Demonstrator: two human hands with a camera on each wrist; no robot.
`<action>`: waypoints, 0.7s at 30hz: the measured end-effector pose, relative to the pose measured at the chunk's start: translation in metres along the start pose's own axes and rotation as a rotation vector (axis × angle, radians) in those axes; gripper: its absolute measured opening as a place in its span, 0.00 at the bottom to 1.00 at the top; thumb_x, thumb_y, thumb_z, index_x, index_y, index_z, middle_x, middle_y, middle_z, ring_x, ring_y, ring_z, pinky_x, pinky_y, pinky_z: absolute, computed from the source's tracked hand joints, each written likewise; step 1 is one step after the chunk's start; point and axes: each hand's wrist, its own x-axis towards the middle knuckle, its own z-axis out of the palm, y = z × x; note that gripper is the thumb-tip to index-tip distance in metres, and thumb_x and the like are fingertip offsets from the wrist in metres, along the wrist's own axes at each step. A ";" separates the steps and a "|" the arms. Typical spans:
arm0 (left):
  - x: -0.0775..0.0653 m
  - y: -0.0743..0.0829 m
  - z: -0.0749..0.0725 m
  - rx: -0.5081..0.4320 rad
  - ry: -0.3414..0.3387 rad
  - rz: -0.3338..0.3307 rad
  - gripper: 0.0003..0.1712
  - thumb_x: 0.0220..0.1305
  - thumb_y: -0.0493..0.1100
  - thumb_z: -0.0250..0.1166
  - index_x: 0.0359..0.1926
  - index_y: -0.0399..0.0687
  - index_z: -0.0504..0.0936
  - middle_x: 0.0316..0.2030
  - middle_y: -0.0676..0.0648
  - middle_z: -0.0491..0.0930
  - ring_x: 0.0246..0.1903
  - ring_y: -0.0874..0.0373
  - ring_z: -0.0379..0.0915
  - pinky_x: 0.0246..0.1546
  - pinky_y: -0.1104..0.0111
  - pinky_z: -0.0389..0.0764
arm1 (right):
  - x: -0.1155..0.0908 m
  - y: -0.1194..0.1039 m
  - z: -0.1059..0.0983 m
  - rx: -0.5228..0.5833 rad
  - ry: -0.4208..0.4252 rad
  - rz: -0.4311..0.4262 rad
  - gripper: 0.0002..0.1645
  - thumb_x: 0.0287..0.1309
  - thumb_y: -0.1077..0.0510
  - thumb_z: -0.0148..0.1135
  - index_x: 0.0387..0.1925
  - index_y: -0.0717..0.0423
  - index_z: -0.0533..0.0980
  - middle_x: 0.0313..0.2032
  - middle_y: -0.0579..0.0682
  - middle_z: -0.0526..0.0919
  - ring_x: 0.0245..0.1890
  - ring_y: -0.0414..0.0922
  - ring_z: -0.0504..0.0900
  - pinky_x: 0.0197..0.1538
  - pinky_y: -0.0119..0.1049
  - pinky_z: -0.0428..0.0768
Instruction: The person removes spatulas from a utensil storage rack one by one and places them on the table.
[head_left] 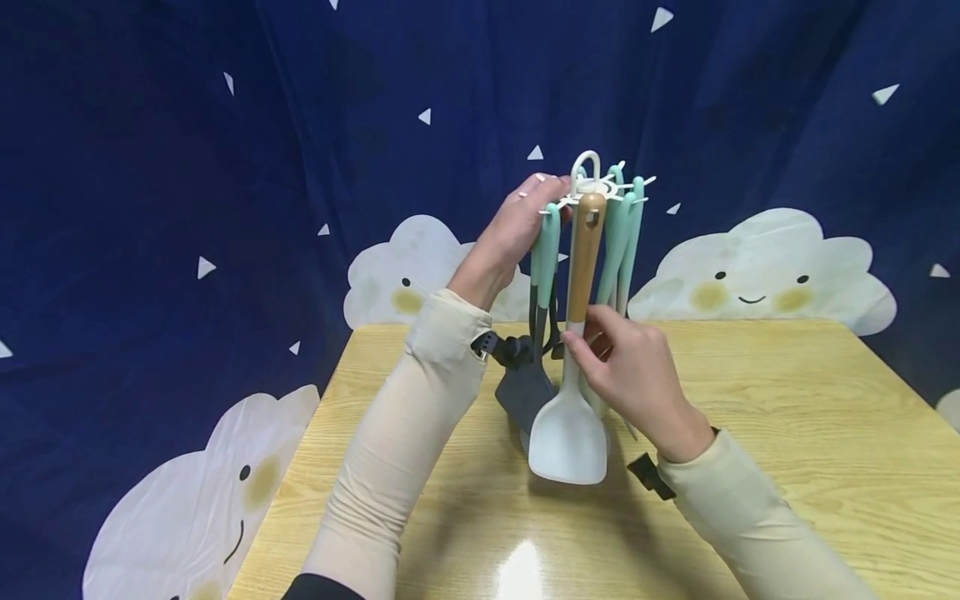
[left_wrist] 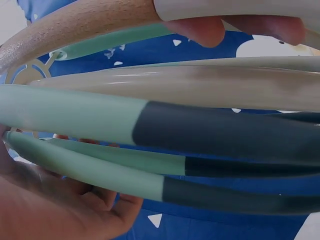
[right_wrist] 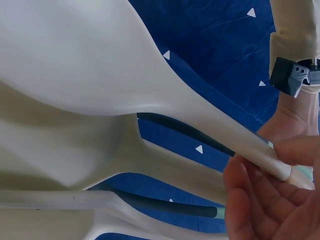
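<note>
A white spatula (head_left: pixel 568 442) with a wooden handle hangs upright at the front of a white utensil rack (head_left: pixel 606 188). A bit of white shows in its handle hole, at one of the rack's hooks. My right hand (head_left: pixel 637 371) pinches the spatula's neck just below the wood, thumb on one side and fingers on the other. My left hand (head_left: pixel 516 227) grips the rack's top at the left, its fingers partly hidden behind the handles. Beside it hang utensils with mint handles (left_wrist: pixel 85 110), among them a dark turner (head_left: pixel 522 392). Pale utensil heads (right_wrist: pixel 65 145) lie behind the spatula in the right wrist view.
The rack stands on a light wooden table (head_left: pixel 787 467), its base mostly hidden behind the utensils. More mint-handled utensils (head_left: pixel 633 242) hang at the rack's right. A dark blue curtain (head_left: pixel 450 67) with white clouds hangs behind the table.
</note>
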 end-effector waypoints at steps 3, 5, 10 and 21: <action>0.000 -0.001 -0.001 -0.001 0.060 0.030 0.13 0.70 0.53 0.55 0.43 0.49 0.74 0.39 0.51 0.73 0.41 0.61 0.69 0.42 0.70 0.69 | 0.000 0.000 0.001 0.002 -0.003 0.000 0.10 0.58 0.59 0.69 0.34 0.63 0.77 0.22 0.53 0.84 0.19 0.42 0.80 0.24 0.33 0.78; 0.001 -0.002 -0.002 0.009 0.115 0.106 0.16 0.69 0.50 0.58 0.52 0.47 0.75 0.45 0.51 0.76 0.44 0.61 0.70 0.43 0.72 0.71 | 0.000 0.000 0.001 0.004 -0.009 0.001 0.10 0.58 0.59 0.69 0.34 0.63 0.77 0.22 0.52 0.83 0.19 0.42 0.80 0.24 0.33 0.78; 0.000 -0.007 -0.008 0.108 0.194 0.455 0.19 0.71 0.40 0.56 0.59 0.39 0.78 0.59 0.43 0.78 0.58 0.58 0.72 0.56 0.77 0.72 | 0.001 0.000 0.003 0.009 -0.023 0.005 0.11 0.59 0.58 0.69 0.35 0.62 0.77 0.24 0.53 0.84 0.19 0.42 0.80 0.24 0.32 0.78; 0.003 -0.027 -0.017 0.163 0.188 0.955 0.20 0.69 0.37 0.48 0.41 0.26 0.84 0.42 0.30 0.84 0.49 0.42 0.77 0.59 0.64 0.75 | 0.004 -0.004 0.008 0.028 -0.026 0.004 0.12 0.59 0.58 0.68 0.38 0.63 0.77 0.25 0.53 0.84 0.20 0.42 0.80 0.24 0.33 0.78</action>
